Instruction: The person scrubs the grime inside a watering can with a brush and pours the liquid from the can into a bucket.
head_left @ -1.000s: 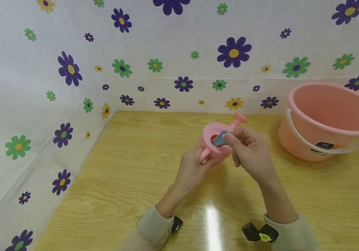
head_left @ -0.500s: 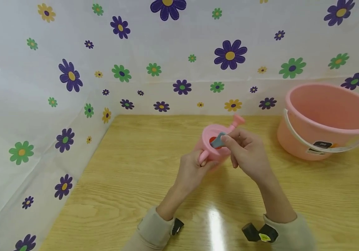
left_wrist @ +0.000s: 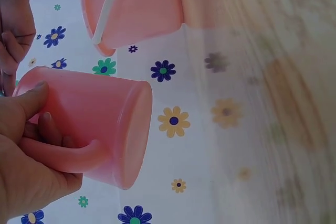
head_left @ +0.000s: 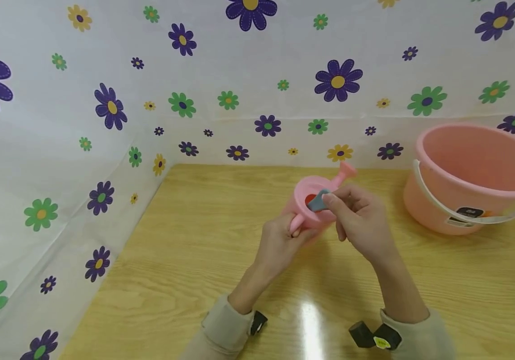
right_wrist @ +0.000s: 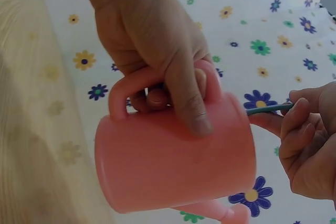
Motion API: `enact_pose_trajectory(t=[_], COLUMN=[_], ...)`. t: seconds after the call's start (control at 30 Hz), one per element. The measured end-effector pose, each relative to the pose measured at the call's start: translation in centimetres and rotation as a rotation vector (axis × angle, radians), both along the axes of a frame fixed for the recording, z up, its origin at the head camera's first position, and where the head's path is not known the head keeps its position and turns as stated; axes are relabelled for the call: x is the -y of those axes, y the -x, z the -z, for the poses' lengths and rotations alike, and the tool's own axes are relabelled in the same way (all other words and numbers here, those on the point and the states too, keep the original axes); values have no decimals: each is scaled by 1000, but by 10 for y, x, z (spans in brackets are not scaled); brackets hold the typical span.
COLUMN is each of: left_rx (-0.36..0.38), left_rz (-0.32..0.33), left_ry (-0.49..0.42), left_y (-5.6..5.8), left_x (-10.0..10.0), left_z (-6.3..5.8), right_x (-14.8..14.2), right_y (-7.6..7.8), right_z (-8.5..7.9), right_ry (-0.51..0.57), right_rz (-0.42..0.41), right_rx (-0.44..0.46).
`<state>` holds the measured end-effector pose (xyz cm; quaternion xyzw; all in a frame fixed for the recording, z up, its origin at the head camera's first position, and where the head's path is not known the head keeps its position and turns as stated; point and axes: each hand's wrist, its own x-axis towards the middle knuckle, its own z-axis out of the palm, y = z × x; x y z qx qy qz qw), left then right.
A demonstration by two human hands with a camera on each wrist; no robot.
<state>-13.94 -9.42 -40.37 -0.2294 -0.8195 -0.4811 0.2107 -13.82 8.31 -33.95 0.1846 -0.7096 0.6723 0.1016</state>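
1. The left hand [head_left: 277, 242] is gripping one pink watering can [right_wrist: 176, 161] by its handle, over the counter [head_left: 185, 240], left of the bucket [head_left: 453, 195].
2. The right hand [head_left: 365, 220] is pinching one blue piece [head_left: 318, 201] at the watering can's mouth; a red patch [head_left: 310, 198] is showing inside.
3. One pink bucket is standing far right, bearing one dark label [head_left: 469, 212] and one pale label [head_left: 461, 223]; their writing is proving too small to read.

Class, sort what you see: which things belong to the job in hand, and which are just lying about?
In use, it seems:
pink watering can, held by the left hand
blue piece, pinched by the right hand
red item inside the can

Apparently just standing about:
pink bucket, untouched
flowered sheet behind
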Motion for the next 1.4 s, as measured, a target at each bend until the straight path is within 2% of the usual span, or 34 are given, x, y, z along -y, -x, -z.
enact_pose_trajectory(t=[0.13, 0.3, 0.43, 0.6, 0.7, 0.83, 0.93, 1.03, 1.2, 1.3, 1.4], left_rx=[-22, 8, 35, 35, 38, 52, 52, 52, 86, 120, 155], left_rz=[10, 20, 61, 83, 81, 85, 95, 105, 110, 114, 115], left_ry=[6, -11, -42, -47, -26, 12, 36, 58, 101, 112, 110], left_y=[6, 13, 10, 5, 1, -1, -1, -2, -3, -3, -4], left_x=[0, -6, -14, -17, -13, -5, -1, 1, 4, 4, 5], left_z=[-8, -24, -36, -45, -48, -47, -47, -47, -45, -45, -45], right_x=[-1, 0, -5, -13, -14, -10, -4, -3, -12, -15, -11], right_y=[-1, 1, -2, -7, -7, -3, 0, -1, -6, -5, -2], right_z=[-9, -16, -20, -24, -25, -23, -20, -18, -21, -20, -15], right_ry=[37, 41, 109, 225, 233, 239, 181, 146, 249, 253, 202], right_rz=[65, 109, 127, 141, 142, 155, 128, 94, 102, 78, 41], right_rx=[-57, -98, -120, -204, -233, -205, -218, -268, -334, -326, -288])
